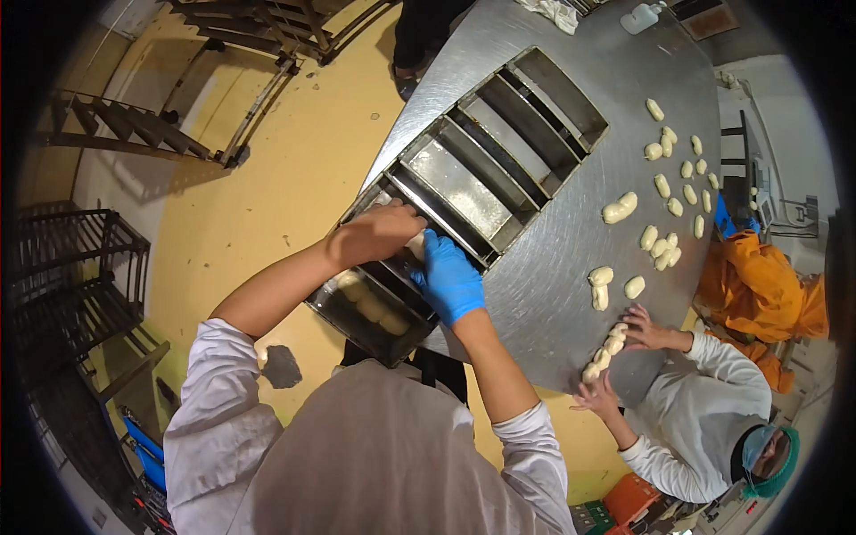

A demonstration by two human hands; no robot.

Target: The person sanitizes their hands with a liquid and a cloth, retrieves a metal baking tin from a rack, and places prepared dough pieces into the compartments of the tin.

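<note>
A row of joined metal loaf pans (459,183) runs diagonally along the left edge of the steel table. My bare left hand (379,234) and my blue-gloved right hand (448,275) meet over the second compartment from the near end. Between them shows a pale piece of dough (415,246), mostly hidden by my closed fingers. In the nearest compartment lies a row of dough pieces (373,308) pressed side by side. Bare metal shows in the compartments farther away.
Many dough pieces (662,185) lie on the steel table (535,276) to the right. A co-worker in white (704,410) handles a row of dough (604,357) at the near right. Metal racks (80,259) stand at the left. A white bottle (642,18) lies at the far end.
</note>
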